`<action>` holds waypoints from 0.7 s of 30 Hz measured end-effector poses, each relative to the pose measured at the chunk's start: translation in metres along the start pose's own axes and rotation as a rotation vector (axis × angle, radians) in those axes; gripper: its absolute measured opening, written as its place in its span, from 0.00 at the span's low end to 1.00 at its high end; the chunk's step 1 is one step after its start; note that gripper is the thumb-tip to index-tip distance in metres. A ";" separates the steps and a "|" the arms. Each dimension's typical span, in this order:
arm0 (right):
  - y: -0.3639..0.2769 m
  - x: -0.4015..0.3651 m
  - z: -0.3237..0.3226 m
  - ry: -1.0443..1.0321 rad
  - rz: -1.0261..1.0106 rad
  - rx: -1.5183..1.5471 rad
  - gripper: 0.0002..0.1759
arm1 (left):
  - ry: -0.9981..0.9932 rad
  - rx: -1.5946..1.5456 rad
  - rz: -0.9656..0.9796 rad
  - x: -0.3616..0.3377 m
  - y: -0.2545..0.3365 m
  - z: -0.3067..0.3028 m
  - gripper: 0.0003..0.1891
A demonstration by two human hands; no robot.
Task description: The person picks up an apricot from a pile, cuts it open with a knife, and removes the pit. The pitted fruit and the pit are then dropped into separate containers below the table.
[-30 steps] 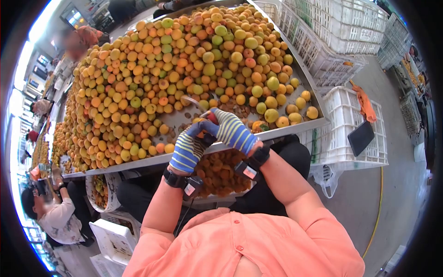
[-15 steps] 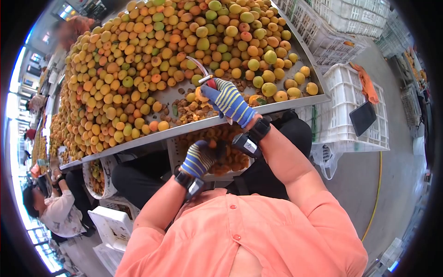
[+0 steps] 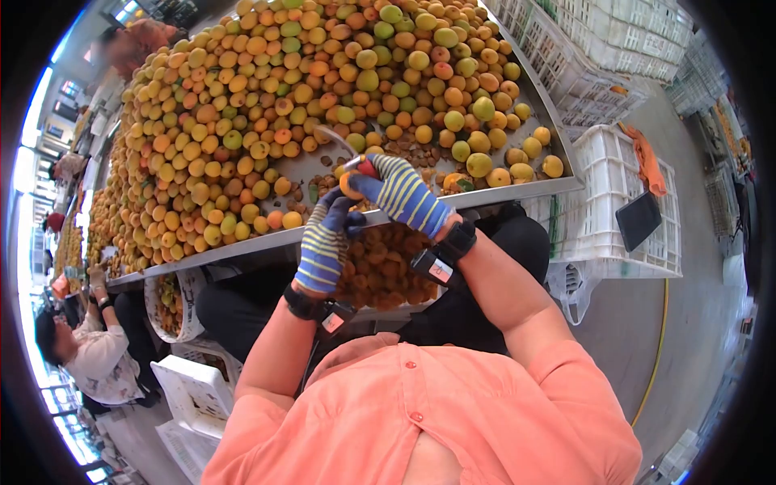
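By fruit [image 3: 348, 186], left hand [image 3: 324, 245] returned, perhaps touching

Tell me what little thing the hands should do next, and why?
Perhaps the left hand should take hold of the fruit: its fingers are right by it, while the right hand has both that fruit and the knife.

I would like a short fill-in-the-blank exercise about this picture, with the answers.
1. The right hand holds a knife that is ____, not straight.
2. The left hand wears a glove that is ____, not plain.
3. The cloth hanging on the white crate is coloured ____.
Missing words: curved; striped; orange.
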State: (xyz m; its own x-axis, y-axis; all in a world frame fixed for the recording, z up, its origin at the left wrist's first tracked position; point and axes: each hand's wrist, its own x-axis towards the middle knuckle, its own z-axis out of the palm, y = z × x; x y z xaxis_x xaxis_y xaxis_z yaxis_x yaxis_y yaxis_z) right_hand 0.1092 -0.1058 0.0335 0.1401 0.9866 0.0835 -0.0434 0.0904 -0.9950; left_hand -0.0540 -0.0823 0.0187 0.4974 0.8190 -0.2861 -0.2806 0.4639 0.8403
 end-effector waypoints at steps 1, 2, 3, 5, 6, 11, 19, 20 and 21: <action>-0.002 -0.002 0.002 -0.055 0.007 0.031 0.16 | -0.020 -0.038 -0.014 0.006 0.001 0.002 0.15; -0.005 -0.004 0.003 -0.076 0.034 0.045 0.16 | -0.066 -0.057 -0.015 0.007 0.003 0.004 0.13; -0.007 -0.004 0.002 -0.056 0.020 -0.031 0.16 | -0.121 -0.132 -0.027 0.010 0.002 0.003 0.13; -0.009 -0.003 -0.001 -0.016 -0.004 -0.185 0.16 | -0.231 -0.284 -0.052 0.017 -0.003 0.001 0.13; -0.004 0.000 -0.001 0.008 0.003 -0.100 0.16 | -0.212 -0.343 -0.106 0.016 -0.002 0.004 0.12; -0.013 0.002 -0.005 0.237 0.020 0.188 0.12 | -0.177 -0.357 -0.177 0.019 -0.008 0.008 0.15; -0.036 0.002 -0.010 0.321 -0.048 0.563 0.15 | -0.248 -0.417 -0.389 0.024 -0.023 0.010 0.20; -0.036 0.002 -0.011 0.326 -0.068 0.570 0.15 | -0.210 -0.375 -0.381 0.022 -0.028 0.016 0.22; -0.036 0.002 -0.011 0.333 -0.088 0.576 0.16 | -0.173 -0.333 -0.374 0.019 -0.030 0.025 0.23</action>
State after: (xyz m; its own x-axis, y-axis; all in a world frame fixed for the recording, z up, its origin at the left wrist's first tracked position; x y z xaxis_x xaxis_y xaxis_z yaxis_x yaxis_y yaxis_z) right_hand 0.1218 -0.1080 0.0685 0.4611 0.8860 0.0491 -0.5256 0.3173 -0.7893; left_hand -0.0153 -0.0889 -0.0009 0.7339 0.5220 -0.4347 -0.2895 0.8192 0.4951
